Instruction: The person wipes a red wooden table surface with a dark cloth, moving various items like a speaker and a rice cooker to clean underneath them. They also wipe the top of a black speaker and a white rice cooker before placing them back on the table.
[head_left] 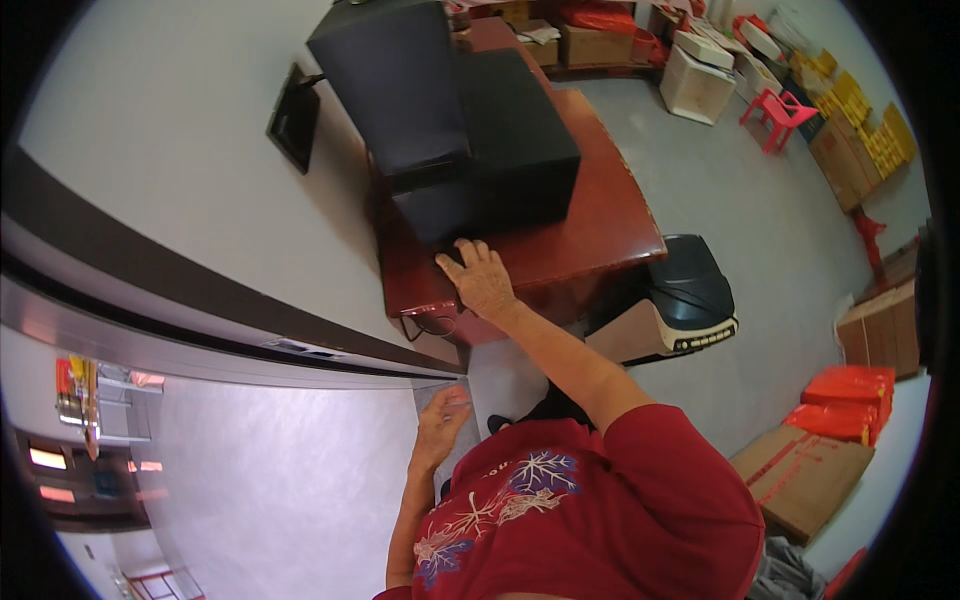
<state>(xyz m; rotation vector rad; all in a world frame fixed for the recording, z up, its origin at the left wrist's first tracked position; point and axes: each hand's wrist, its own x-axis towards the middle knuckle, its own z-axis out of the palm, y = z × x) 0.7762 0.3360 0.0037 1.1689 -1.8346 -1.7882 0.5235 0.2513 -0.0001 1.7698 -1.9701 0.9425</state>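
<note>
My right hand [480, 283] reaches forward to the front of a red-brown wooden desk [610, 210]. Its fingers are spread and touch the near lower edge of a large black, chair-shaped padded piece [500, 130] on the desk. Something dark shows between thumb and fingers, too unclear to name. Lower down, my left hand [438, 428] hangs beside my body with its fingers loosely bent and apart, and nothing shows in it. It is nearest to the door sill [430, 400].
A black-topped appliance [692, 290] stands right of the desk. A dark wall-mounted panel [295, 118] juts out at left, above a dark door frame [180, 300]. Cartons [805, 480], a white foam box [697, 85] and a pink stool [778, 115] line the right side.
</note>
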